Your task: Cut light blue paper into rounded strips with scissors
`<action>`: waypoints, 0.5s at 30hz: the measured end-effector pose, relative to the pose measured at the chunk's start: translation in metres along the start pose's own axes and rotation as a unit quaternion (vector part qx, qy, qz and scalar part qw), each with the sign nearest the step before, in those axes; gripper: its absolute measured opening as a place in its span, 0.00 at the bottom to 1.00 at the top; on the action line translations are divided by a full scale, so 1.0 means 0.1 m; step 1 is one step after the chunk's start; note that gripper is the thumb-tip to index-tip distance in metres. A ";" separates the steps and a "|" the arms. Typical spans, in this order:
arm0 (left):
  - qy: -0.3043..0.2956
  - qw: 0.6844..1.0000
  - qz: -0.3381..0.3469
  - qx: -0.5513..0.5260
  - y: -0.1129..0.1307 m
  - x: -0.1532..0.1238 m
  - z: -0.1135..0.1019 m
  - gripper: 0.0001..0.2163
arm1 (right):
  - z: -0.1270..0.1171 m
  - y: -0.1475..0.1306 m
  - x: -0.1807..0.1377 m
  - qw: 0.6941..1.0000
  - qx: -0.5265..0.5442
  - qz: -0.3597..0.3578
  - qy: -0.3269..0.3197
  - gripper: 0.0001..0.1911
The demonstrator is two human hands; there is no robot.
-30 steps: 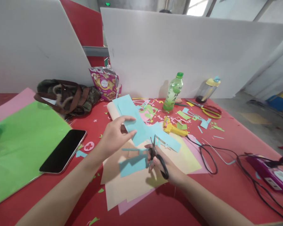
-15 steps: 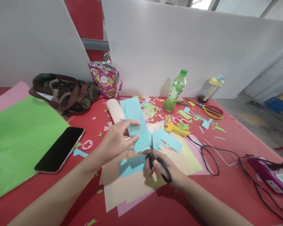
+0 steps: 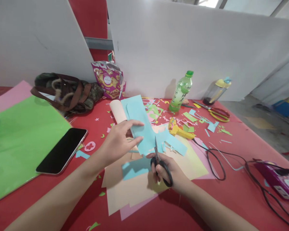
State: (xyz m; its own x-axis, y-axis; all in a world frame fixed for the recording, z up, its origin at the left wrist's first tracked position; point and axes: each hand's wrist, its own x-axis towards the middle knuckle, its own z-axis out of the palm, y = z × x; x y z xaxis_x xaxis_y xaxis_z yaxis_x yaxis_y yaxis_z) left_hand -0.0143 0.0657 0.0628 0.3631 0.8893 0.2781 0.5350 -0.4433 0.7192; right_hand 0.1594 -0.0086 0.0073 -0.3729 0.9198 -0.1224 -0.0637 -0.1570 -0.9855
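The red table (image 3: 231, 192) filled my view, the big green sheet (image 3: 21, 141) on its left side and a phone (image 3: 62, 150) lying at that sheet's near corner. In the middle lay the stack of peach sheets (image 3: 125, 192), and above it hung the blue paper (image 3: 141, 123), lifted off the table. That was what had changed: over the last second the blue paper had swung more upright, its long end now pointing at the far boards and its lower edge brought right onto the blades. I judged the cut had run a little deeper into the sheet. The left hand (image 3: 117, 141) had it pinched, thumb on top and fingers (image 3: 137, 140) underneath, clamped on the left edge. The right hand (image 3: 173, 176) was closed through the loops of the black scissors (image 3: 160, 160), with the blades nearly together and the tips buried in the paper's bottom edge. Just right of the left fingertips, close but not touching!
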 end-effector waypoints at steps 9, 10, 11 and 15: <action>-0.001 1.000 0.013 0.016 -0.01 -0.01 -0.02 0.13 | 0.02 0.00 0.01 0.999 -0.007 0.043 0.025 0.27; -0.001 1.000 0.015 0.017 -0.01 -0.01 -0.02 0.13 | 0.02 -0.01 0.01 0.999 -0.006 0.047 0.027 0.27; -0.001 1.000 0.015 0.018 0.00 -0.01 -0.02 0.13 | 0.03 -0.02 0.01 0.998 -0.006 0.051 0.028 0.28; -0.006 1.000 0.014 0.016 0.01 0.00 -0.04 0.13 | 0.02 -0.02 0.00 0.998 -0.003 0.058 0.029 0.27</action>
State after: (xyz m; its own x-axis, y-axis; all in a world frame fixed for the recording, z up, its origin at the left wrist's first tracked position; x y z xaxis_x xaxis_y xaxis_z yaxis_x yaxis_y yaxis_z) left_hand -0.0166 0.0652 0.0661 0.3877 0.8753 0.2892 0.5484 -0.4712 0.6909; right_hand 0.1573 -0.0088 0.0094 -0.3236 0.9145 -0.2427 -0.0176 -0.2622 -0.9648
